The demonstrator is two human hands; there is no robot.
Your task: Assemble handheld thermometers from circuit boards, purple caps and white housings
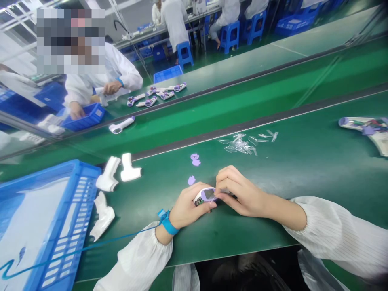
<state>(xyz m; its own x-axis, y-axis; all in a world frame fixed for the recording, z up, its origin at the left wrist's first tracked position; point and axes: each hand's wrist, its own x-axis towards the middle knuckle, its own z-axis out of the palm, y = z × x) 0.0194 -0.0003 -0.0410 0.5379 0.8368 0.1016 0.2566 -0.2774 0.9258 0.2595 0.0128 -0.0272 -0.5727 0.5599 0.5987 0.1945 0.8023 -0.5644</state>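
My left hand [188,206], a blue strap round its wrist, is wrapped around an infrared thermometer [208,194] with a white and purple shell. Its dark screen faces up, and part of a circuit board shows at the open left side. Thumb and fingers of my right hand [239,192] are pinched together at the screen's right edge. Whatever they hold is too small or hidden to make out. Just beyond my left hand lie small purple plastic pieces [191,180]. Farther back is a pile of clear plastic pieces [241,144].
To the left stands a blue basket [86,171], with white handle shells [131,167] beside it. An opened thermometer [368,130] lies at far right on the green table [303,169]. Across the green conveyor belt [242,103], a co-worker [103,72] reaches into a blue bin [87,117] near several thermometers [166,95].
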